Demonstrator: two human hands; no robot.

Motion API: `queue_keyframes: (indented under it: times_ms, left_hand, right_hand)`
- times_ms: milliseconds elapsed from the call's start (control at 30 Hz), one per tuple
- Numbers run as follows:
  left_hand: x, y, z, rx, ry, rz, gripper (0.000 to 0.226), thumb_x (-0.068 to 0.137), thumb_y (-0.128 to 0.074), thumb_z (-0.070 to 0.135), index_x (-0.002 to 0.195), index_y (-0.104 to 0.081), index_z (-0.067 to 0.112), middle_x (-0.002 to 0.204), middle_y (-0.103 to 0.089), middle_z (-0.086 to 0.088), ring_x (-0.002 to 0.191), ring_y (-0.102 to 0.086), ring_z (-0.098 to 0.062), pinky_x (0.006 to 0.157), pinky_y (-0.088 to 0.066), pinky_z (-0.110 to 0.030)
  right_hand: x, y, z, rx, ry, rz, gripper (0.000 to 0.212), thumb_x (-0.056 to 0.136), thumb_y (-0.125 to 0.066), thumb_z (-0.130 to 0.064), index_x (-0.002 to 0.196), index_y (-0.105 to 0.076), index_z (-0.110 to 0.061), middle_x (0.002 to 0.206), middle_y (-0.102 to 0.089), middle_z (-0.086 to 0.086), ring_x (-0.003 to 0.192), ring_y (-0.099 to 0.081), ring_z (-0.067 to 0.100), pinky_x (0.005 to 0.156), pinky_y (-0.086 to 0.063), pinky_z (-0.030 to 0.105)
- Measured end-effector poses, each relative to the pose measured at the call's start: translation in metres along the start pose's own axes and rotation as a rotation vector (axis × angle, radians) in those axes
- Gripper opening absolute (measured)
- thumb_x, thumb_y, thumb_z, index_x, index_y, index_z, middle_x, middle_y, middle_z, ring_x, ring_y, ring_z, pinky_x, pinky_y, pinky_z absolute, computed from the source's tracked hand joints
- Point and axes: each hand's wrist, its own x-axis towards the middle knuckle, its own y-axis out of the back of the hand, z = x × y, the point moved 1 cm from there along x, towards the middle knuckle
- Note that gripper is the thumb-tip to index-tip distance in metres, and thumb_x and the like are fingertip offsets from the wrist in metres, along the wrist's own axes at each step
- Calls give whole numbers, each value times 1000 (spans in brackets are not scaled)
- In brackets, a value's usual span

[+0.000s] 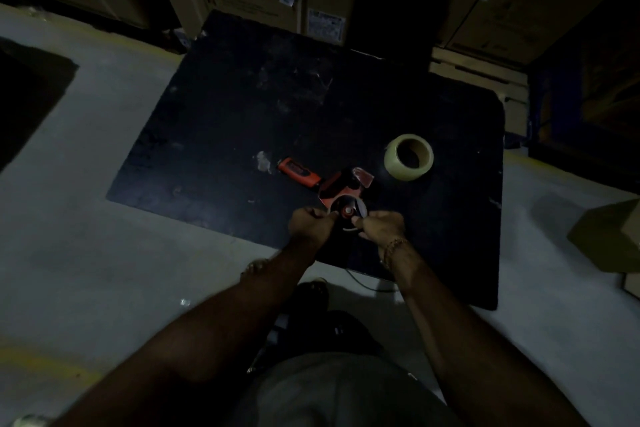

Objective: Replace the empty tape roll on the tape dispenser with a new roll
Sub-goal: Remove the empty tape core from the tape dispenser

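The tape dispenser (332, 185) was laid on its side near the front edge of the black mat (242, 107), its red handle pointed toward the left edge. The empty tape roll (346, 213) on its hub was pinched from both sides: the left hand (310, 224) was curled at its left rim, the right hand (381, 225) at its right rim. The spent core was judged light, thin and easily crushed, so it was best pulled evenly by the rim. The new roll (408, 157) stood apart toward the right edge; it was judged heavier, stiff and smooth-sided, best taken around its outer wall.
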Motion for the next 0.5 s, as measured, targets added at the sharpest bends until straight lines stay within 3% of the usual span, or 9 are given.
queue_keyframes:
  times_ms: [133, 233, 367, 500]
  left_hand:
    - [-7, 1, 10, 69, -10, 41, 37, 79, -88, 26, 58, -58, 19, 70, -66, -4, 87, -75, -29, 94, -63, -48]
    - [-9, 0, 12, 106, -15, 40, 33, 82, -88, 27, 63, -62, 19, 76, -70, -6, 95, -77, -33, 93, -63, -44]
    - [-10, 0, 13, 121, -10, 42, 32, 84, -87, 27, 66, -62, 18, 81, -71, -6, 94, -75, -30, 94, -61, -40]
    - [-14, -3, 13, 146, -27, 50, 29, 86, -85, 27, 70, -64, 18, 83, -72, -7, 98, -75, -30, 90, -59, -37]
  right_hand:
    - [-1, -1, -8, -34, -12, 16, 21, 74, -88, -13, 75, -69, -4, 71, -67, 4, 98, -76, 36, 90, -62, 56]
    - [-2, -1, -9, -26, -29, 17, 28, 76, -86, -10, 63, -62, -13, 70, -65, 2, 92, -75, 31, 91, -63, 55]
    - [4, -2, -5, -12, -41, 21, 29, 79, -85, -8, 64, -61, -13, 70, -64, 2, 86, -70, 26, 92, -62, 53]
    - [6, -2, -3, 6, -28, 42, 18, 77, -86, -8, 73, -68, -7, 71, -65, 2, 98, -75, 33, 91, -62, 55]
